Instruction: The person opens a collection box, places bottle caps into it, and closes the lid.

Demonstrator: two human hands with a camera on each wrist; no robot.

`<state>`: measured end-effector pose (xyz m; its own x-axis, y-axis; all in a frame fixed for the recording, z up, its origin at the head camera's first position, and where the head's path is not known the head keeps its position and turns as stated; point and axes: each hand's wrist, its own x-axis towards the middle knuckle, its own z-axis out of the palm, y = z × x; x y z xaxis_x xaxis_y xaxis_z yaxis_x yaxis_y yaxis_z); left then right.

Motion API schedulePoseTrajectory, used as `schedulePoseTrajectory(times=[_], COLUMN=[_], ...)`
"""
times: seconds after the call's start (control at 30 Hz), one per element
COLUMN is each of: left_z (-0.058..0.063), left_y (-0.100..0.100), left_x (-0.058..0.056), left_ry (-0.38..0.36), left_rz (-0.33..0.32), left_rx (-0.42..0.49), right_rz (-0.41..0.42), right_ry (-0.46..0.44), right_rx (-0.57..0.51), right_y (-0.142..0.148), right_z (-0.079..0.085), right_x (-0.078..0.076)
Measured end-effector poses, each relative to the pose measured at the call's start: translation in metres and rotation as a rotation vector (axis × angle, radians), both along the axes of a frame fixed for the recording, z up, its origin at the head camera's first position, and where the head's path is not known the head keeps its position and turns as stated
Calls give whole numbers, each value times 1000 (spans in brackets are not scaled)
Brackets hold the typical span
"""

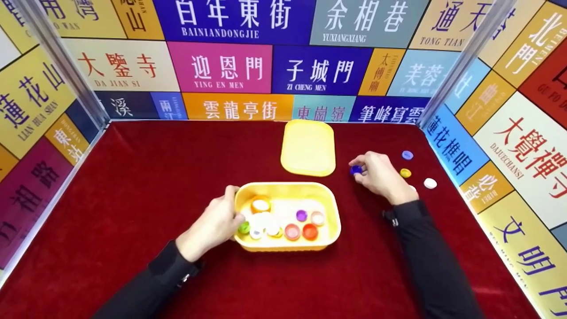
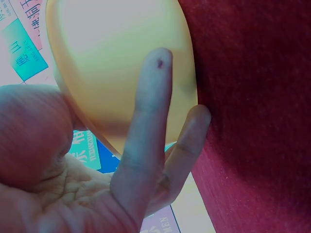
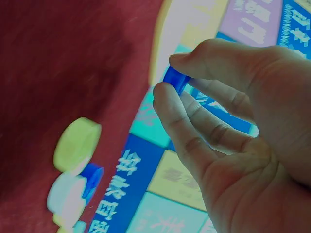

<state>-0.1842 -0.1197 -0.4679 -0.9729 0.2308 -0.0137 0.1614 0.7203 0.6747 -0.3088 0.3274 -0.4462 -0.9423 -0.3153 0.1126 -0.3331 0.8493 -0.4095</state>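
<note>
My left hand [image 1: 215,223] grips the left end of a yellow plastic box [image 1: 288,248], thumb at the rim and fingers along the outer wall. In the left wrist view, the fingers lie against the yellow wall [image 2: 112,97]. Several bottle caps lie inside the box, among them a red cap [image 1: 310,231], a purple cap [image 1: 301,215] and a green cap [image 1: 244,227]. To the right of the box, my right hand [image 1: 380,176] pinches a blue bottle cap [image 3: 176,80] between thumb and fingertips, over the dark red cloth.
A yellow lid [image 1: 308,148] lies flat behind the box. Right of my right hand are a blue-purple cap [image 1: 407,155], a yellow cap [image 1: 405,173] and a white cap [image 1: 430,183], with another white one partly hidden by the wrist. Printed panels [image 1: 221,66] wall the table's back and sides.
</note>
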Motion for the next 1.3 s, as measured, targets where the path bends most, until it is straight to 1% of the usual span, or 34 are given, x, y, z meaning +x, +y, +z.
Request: schedulePoseTrajectory(times=[0.1, 0.3, 0.43, 0.57, 0.7, 0.77, 0.9, 1.1, 1.2, 1.3], left_z=[-1, 0, 0, 0, -1, -1, -2, -2, -2, -1], left_y=[0, 0, 2, 1, 1, 0, 1, 1, 1, 1], left_x=[1, 1, 0, -1, 0, 0, 0, 0, 0, 1], left_ry=[-4, 47, 53, 51, 54, 49, 39, 51, 57, 58], left_rz=[6, -8, -13, -15, -16, -14, -9, -8, -10, -12], left_rx=[5, 1, -5, -3, 1, 5, 8, 5, 3, 1], right_rz=[26, 74, 114, 195, 293, 335, 404, 514, 550, 556], right_ry=[32, 100, 128, 184, 214, 209, 173, 107, 93, 56], right_rx=[-28, -69, -84, -100, -94, -75, -19, 19, 43, 53], right_y=[-10, -29, -43, -62, -83, -92, -110, -128, -132, -135], right_z=[6, 19, 26, 27, 23, 20, 15, 8, 4, 4], right_x=[11, 31, 43, 53, 61, 65, 72, 83, 86, 89])
